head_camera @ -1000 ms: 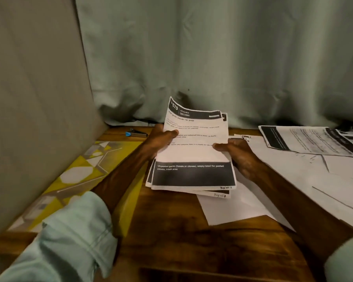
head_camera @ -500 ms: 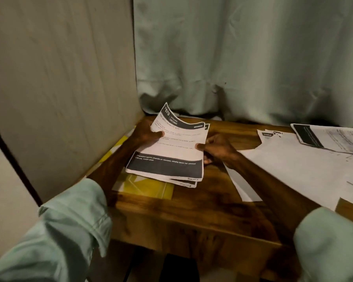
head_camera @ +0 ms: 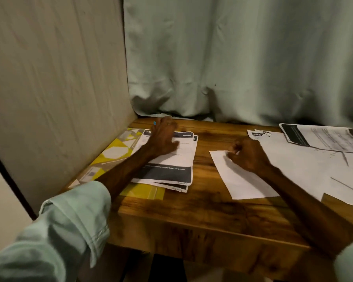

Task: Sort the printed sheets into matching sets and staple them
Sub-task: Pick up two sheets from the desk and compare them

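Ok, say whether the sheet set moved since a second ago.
Yes: the sheet set came down from mid-air onto the table, overlapping the yellow folder.

Your left sleeve (head_camera: 69,220) is pale mint-green cloth, turned back in a broad cuff with a stitched hem (forearms bare below it); your right sleeve (head_camera: 352,260) matches. Your left hand (head_camera: 164,137) may carry a ring (head_camera: 168,123), blurred.

Little of the print is legible.
The dark band low on the top printed sheet (head_camera: 171,159) reads "…y bowl for peeled" in white; its header number and the remaining print are too blurred to read.
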### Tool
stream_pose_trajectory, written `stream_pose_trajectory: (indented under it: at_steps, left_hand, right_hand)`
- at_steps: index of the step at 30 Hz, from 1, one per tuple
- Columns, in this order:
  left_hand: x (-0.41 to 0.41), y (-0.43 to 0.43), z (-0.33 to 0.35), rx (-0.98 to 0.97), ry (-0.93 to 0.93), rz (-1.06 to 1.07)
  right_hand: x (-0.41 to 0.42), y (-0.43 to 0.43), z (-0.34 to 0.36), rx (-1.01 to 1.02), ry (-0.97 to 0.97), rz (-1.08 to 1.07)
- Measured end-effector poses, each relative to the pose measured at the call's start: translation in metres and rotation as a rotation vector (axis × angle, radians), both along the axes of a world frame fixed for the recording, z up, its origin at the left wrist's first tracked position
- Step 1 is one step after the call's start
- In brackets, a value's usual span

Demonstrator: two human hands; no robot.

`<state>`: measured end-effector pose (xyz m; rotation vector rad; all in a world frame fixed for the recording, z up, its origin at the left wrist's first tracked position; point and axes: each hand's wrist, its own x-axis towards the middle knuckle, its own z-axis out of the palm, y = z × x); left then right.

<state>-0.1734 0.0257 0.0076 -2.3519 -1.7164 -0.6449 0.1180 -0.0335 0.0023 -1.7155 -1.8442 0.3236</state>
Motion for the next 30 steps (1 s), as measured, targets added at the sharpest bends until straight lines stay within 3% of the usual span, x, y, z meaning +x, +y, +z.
stream_pose_trajectory:
  at_steps: [4,8,21,26,30]
  left_hand:
    - [0.083,-0.009,0.004,-0.044,-0.058,-0.287]
    - [0.152,-0.006,-0.004,-0.096,-0.052,-0.401]
    - [0.203,0.020,-0.012,-0.286,-0.127,-0.349]
    - [0.195,0.024,0.000,-0.442,-0.553,-0.327]
    - [0.203,0.023,0.003,-0.643,-1.187,-0.256]
  right_hand:
    - [0.050,-0.022,0.008,-0.137,-0.227,-0.029]
    - [0.069,-0.041,0.004,-0.286,-0.395,-0.022]
    - [0.072,-0.041,-0.004,-0.118,-0.510,0.026]
    - [0.094,-0.026,0.022,0.076,-0.113,-0.091]
    - [0.097,-0.028,0.049,0.422,0.324,-0.102]
